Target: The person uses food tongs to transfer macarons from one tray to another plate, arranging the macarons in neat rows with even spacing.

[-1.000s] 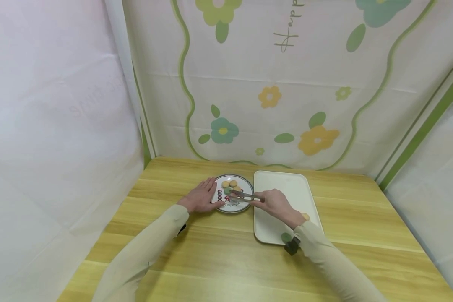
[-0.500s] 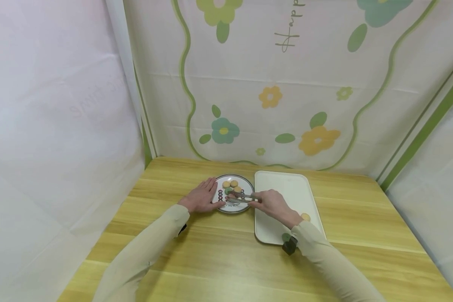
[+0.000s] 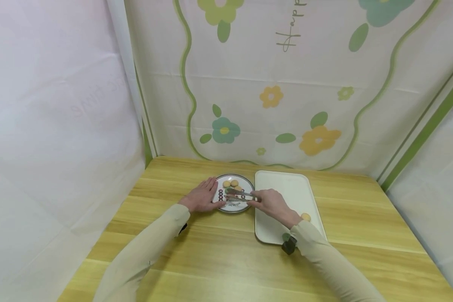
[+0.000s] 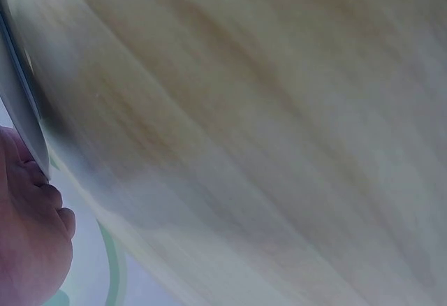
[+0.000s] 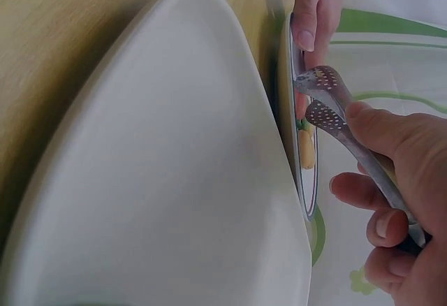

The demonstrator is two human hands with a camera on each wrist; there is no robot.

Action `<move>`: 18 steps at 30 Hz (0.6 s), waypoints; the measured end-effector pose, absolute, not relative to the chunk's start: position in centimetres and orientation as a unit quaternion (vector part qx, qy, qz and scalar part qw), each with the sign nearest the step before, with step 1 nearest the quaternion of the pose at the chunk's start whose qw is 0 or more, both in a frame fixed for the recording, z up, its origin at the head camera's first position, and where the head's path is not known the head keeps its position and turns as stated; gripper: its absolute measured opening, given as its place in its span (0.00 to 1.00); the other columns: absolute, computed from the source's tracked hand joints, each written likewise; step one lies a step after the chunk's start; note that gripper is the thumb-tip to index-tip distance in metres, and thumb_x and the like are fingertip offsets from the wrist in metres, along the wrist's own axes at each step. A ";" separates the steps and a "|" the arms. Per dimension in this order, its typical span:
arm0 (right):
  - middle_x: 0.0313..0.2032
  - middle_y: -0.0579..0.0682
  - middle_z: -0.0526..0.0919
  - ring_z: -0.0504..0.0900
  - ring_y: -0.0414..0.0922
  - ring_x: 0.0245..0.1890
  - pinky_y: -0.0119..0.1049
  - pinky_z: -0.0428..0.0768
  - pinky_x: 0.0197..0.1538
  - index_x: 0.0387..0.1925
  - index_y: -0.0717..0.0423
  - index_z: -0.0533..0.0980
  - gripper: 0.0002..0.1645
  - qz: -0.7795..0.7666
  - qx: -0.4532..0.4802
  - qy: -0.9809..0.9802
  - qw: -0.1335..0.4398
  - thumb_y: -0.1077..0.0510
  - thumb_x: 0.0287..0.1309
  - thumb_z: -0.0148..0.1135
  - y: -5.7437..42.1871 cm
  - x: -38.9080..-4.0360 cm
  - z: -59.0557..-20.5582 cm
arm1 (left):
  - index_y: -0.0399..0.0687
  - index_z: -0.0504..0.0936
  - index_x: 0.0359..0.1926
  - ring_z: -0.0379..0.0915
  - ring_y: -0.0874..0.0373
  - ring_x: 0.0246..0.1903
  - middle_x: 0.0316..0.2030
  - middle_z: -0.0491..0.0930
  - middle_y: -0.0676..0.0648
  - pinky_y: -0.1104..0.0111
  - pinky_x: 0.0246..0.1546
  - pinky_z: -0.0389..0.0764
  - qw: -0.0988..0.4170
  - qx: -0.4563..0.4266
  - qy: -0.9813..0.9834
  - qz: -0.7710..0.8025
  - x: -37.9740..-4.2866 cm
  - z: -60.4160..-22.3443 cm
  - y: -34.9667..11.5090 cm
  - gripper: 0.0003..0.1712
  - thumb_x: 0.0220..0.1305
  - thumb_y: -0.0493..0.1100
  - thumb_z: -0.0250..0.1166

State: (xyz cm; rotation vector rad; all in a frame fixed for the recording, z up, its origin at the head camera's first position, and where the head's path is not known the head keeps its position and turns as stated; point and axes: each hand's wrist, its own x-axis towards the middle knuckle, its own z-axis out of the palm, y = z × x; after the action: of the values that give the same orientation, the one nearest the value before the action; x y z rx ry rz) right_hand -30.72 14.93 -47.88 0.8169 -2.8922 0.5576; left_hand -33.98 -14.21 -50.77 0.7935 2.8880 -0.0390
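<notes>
My left hand [image 3: 201, 197] rests on the left rim of a round white plate [image 3: 245, 183] with a dark edge and printed pattern, fingers straight. In the left wrist view part of that hand [image 4: 35, 236] shows at the plate's underside edge. My right hand [image 3: 273, 204] grips metal tongs [image 5: 378, 175] between thumb and fingers. Their perforated heads stand apart over the plate, close to the cookies. Several round yellow cookies [image 3: 234, 183] lie on the plate beside a green one [image 3: 227, 190], partly covered by the tongs. A reddish cookie shows between the tong tips.
A cream rectangular tray [image 3: 283, 182] stands right of the plate, under my right forearm. It bears a yellow cookie [image 3: 305, 217] and a green cookie [image 3: 285, 237], partly hidden by the wrist camera [image 3: 289, 246]. A floral curtain [image 3: 249, 105] hangs behind the wooden table [image 3: 211, 260].
The tong tips have spread wider and shifted slightly left over the plate. My left hand stays in place on the rim.
</notes>
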 end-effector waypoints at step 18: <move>0.14 0.36 0.69 0.64 0.35 0.15 0.29 0.62 0.17 0.25 0.41 0.75 0.14 0.199 0.254 -0.943 0.078 0.41 0.58 0.67 17.1 -29.3 -46.7 | 0.37 0.40 0.77 0.30 0.47 0.78 0.78 0.34 0.39 0.59 0.78 0.42 0.084 0.255 0.963 -0.012 -34.2 -50.8 -14.2 0.61 0.63 0.81 0.32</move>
State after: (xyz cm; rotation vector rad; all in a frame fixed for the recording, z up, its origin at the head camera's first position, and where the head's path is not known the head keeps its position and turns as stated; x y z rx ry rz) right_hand -29.26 17.12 -46.70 0.7614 -2.8253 0.5957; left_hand -34.17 -14.17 -50.83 0.7598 2.8750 -0.0371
